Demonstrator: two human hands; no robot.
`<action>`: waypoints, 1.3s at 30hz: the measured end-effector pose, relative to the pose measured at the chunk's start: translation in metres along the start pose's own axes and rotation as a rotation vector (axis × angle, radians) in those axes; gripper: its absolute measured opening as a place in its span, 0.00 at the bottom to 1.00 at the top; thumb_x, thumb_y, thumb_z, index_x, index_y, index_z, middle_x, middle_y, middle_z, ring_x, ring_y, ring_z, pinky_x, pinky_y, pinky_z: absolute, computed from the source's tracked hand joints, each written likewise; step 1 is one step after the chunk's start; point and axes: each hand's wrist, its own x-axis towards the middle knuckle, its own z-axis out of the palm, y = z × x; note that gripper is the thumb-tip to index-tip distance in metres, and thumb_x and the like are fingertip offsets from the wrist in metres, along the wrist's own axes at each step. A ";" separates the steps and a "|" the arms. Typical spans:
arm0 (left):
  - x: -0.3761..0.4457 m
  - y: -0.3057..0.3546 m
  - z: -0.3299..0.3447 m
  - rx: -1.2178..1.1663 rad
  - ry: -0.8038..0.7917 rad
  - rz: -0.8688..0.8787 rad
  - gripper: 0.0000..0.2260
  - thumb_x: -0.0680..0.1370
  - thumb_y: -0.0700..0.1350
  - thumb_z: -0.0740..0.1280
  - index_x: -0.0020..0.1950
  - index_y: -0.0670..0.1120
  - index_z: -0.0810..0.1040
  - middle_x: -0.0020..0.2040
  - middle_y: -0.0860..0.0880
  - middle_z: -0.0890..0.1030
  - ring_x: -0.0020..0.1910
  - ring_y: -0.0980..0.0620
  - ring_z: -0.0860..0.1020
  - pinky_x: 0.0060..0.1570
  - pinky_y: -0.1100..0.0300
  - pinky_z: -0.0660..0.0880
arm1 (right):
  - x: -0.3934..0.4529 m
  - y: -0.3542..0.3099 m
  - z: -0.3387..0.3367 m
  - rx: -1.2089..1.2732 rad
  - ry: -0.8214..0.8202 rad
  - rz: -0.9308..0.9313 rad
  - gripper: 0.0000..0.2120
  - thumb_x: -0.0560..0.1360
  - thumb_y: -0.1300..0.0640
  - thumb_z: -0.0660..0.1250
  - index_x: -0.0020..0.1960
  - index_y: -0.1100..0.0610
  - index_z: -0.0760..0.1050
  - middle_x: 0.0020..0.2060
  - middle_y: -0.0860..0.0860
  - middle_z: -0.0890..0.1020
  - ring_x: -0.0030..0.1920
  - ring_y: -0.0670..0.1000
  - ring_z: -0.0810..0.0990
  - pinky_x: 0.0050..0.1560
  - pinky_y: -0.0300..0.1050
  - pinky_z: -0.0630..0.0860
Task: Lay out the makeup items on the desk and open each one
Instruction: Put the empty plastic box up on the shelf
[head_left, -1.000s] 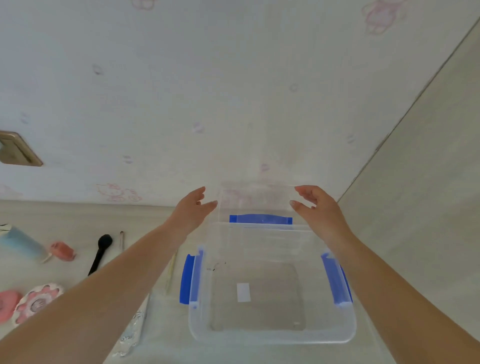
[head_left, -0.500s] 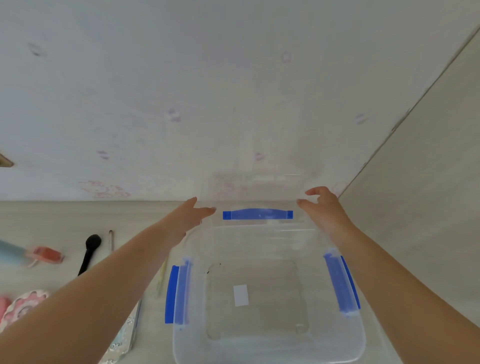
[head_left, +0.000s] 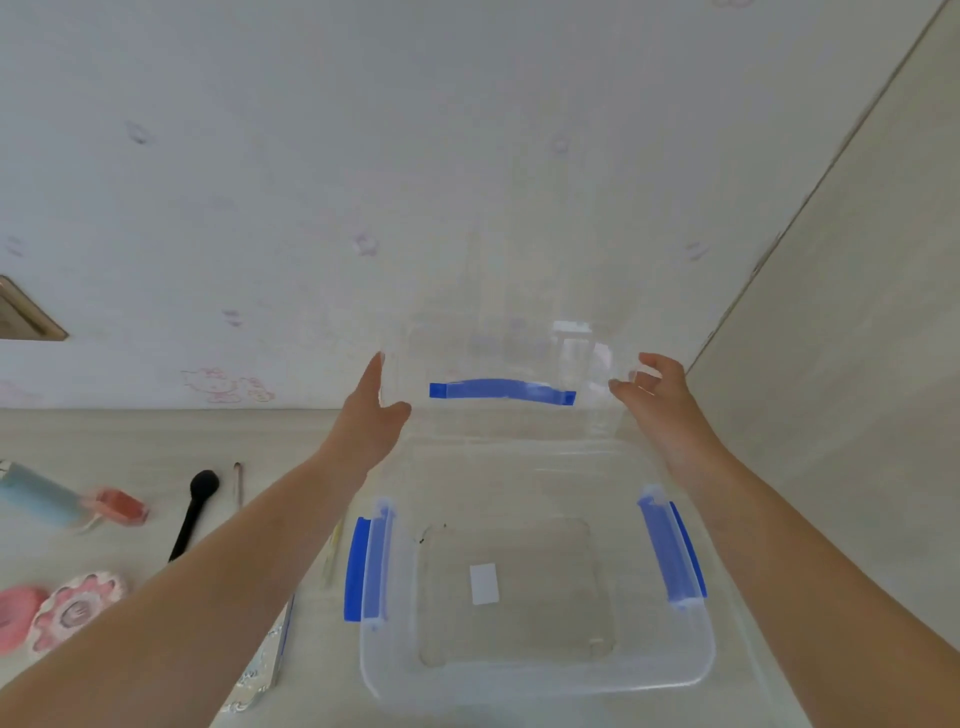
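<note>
Clear storage box (head_left: 540, 675) sits on the desk (head_left: 130, 441) near its right edge, close to the side wall; nothing shows inside but a small white label (head_left: 484, 584) on the floor, no writing legible. Blue latches on its left (head_left: 358, 569) and right (head_left: 670, 551) rims hang unclipped.

Clear lid (head_left: 498, 364) stands behind the box's far rim, roughly upright against the back wall, its blue latch (head_left: 501, 389) running left to right. The lid's long axis lies across the view, between the two hands.

Left hand (head_left: 371, 415): fingers straight and pointing up, flat along the lid's left edge, thumb spread; it appears to touch the edge, not curl round it. Right hand (head_left: 657, 400): fingers bent, thumb and fingertips pinching the lid's right edge. Both hands are equally near, one at each end.

Makeup items lie laid out toward the desk's left edge, well apart from the box: light-blue tube (head_left: 39, 493), pink-red bottle (head_left: 120, 506) beside it, black brush (head_left: 195, 512), a thin stick tool (head_left: 238, 483), flower-shaped compact (head_left: 78, 608) with a pink round case (head_left: 18, 616) just beside it, and a clear packet (head_left: 260, 665) near the front edge, partly under the left forearm.

Judgement: the box looks emptied; the lid is being parked. Opening the items is left to do, and they all lie to the left, so the left hand has the shorter reach.

Readable text: none. The wallpaper carries faint pink cartoon-cat prints (head_left: 226, 387).
</note>
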 end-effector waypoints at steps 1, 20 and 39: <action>-0.005 0.003 -0.002 0.025 0.035 0.045 0.31 0.78 0.39 0.60 0.76 0.57 0.51 0.72 0.45 0.65 0.52 0.55 0.72 0.44 0.64 0.69 | -0.006 -0.003 -0.001 0.025 -0.003 -0.025 0.26 0.74 0.51 0.66 0.68 0.45 0.60 0.69 0.49 0.68 0.62 0.49 0.71 0.43 0.38 0.66; -0.124 -0.037 -0.014 -0.299 0.212 0.189 0.06 0.80 0.46 0.60 0.49 0.55 0.76 0.40 0.65 0.79 0.40 0.66 0.77 0.41 0.66 0.70 | -0.121 0.015 -0.034 0.820 0.101 -0.044 0.08 0.79 0.49 0.60 0.53 0.49 0.75 0.45 0.42 0.84 0.52 0.40 0.81 0.62 0.47 0.72; -0.170 -0.071 -0.002 -0.196 0.148 0.257 0.06 0.76 0.41 0.66 0.44 0.50 0.81 0.64 0.57 0.75 0.61 0.68 0.72 0.63 0.61 0.70 | -0.156 0.087 -0.034 0.239 0.254 -0.172 0.08 0.75 0.62 0.65 0.47 0.49 0.76 0.46 0.48 0.81 0.46 0.49 0.79 0.51 0.46 0.74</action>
